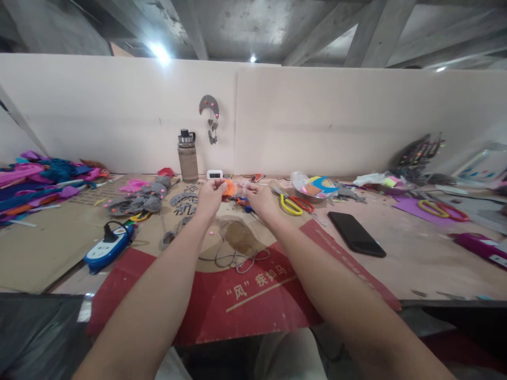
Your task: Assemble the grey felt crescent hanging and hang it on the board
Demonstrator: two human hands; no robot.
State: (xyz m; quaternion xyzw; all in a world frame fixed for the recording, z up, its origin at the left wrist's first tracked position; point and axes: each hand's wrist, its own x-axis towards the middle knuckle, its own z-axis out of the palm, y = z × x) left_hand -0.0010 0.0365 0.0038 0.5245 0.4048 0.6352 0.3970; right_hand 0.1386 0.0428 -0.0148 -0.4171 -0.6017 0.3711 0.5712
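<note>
Both hands are stretched out over the far middle of the table, close together. My left hand (211, 196) is closed, with thumb and fingertips at a bright orange bundle (230, 189) that looks like part of a small clear plastic bag (241, 188). My right hand (256, 198) pinches the clear side of it; the fingertips are small and partly hidden. Below the hands, a thin grey cord (237, 259) lies in loose loops on a red and brown cardboard sheet (253, 311). A pink bead (211, 233) lies near the left wrist. Something blue (247, 208) shows beneath the right hand.
Yellow-handled scissors (291, 206), a bowl of felt scraps (312, 187) and a black phone (355, 234) are to the right. On the left are a power strip (109, 248), grey felt pieces (146, 198) and coloured cloth (47, 177). A bottle (187, 158) stands behind.
</note>
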